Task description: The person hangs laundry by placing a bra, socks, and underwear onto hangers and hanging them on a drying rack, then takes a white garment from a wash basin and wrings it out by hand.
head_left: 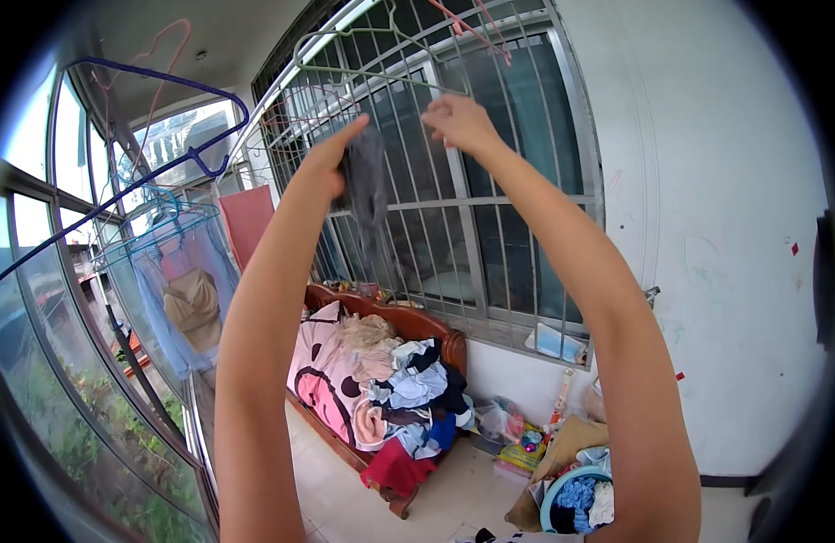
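Note:
My left hand (334, 163) is raised in the middle of the head view, closed on a dark grey piece of clothing (370, 181) that hangs limp beside its fingers. My right hand (458, 124) is lifted to about the same height, its fingers curled together and slightly blurred. It is close to the lower right corner of a green clothes hanger (372, 75); I cannot tell whether the fingers touch it. This hanger hangs from a white rail (318, 50) above both hands.
A purple hanger (164, 163) is near on the left, and a blue drying rack (164, 226) holds light clothes. Behind stand a barred window (435, 181) and a wooden bench (435, 326) piled with clothes. A laundry basin (548, 507) sits at lower right.

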Demonstrator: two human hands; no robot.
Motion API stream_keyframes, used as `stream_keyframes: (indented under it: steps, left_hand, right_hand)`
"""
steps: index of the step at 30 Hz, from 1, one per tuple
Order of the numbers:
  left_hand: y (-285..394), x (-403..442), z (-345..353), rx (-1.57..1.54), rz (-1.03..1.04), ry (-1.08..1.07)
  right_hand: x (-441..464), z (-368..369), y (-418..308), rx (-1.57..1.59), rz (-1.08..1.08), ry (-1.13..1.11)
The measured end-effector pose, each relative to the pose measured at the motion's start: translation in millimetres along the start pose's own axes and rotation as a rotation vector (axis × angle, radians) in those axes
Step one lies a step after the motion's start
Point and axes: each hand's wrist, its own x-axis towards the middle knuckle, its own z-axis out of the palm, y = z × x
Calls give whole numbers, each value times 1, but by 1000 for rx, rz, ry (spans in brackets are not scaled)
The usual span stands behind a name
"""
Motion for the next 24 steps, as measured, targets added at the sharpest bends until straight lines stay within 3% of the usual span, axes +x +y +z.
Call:
stream_keyframes:
  steps: [3,7,9,11,13,15,16,17,19,20,21,23,24]
  left_hand:
    - [33,31,18,54,167,128]
    - [60,70,25,-8,578,172]
    - [78,79,17,201,686,243]
    - [102,78,9,328,723,246]
    - [121,65,8,181,670,227]
    - [141,59,-2,210,643,202]
    - [149,57,-4,308,627,237]
    - [154,55,-6,406,608,267]
    - [164,67,-17,344,628,255]
    - [171,72,-23,302,594,255]
    - [174,75,-25,261,560,256]
    - [179,80,-31,246,572,277]
    - [182,77,-34,179,540,296]
  right_hand:
    - [38,7,1,-178,-57,159]
    - [67,6,0,-407,-46,316]
    - [81,1,7,-413,-51,356]
    - [87,-8,13,-656,-70,545]
    - [102,-18,33,-705,-40,553]
    - [123,-25,57,-352,63,331]
    - [134,-34,63,-239,91,31]
    - [138,-32,74,-236,92,33]
    - [121,-26,66,-691,-30,321]
    - [117,-19,64,-769,-84,495]
    - [119,-22,65,-770,-82,494]
    - [121,-33,67,42,98,-15]
    - [113,-34,67,205,40,-42]
